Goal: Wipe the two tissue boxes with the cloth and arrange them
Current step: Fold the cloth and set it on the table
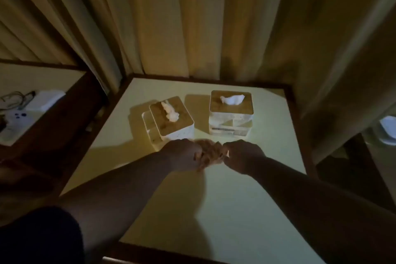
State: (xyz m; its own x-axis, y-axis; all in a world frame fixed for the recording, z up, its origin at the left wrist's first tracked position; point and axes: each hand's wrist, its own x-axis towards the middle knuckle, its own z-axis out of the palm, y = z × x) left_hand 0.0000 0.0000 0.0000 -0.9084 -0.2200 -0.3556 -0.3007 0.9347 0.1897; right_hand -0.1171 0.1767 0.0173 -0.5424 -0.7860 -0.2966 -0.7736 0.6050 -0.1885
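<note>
Two white tissue boxes with wooden lids stand on a pale table (246, 210). The left tissue box (171, 119) is turned at an angle, a tissue poking from its top. The right tissue box (231, 111) sits square, also with a tissue sticking out. In front of the boxes, above the table, a crumpled brownish cloth (211, 152) is bunched between both hands. My left hand (182, 154) grips its left side and my right hand (242, 155) grips its right side. Much of the cloth is hidden by the fingers.
Heavy curtains (192, 23) hang close behind and to the right of the table. A second surface at left (21, 118) carries a white box, cables and a small device. A dark wooden rim (299, 126) frames the table. A white object (387, 128) sits at far right.
</note>
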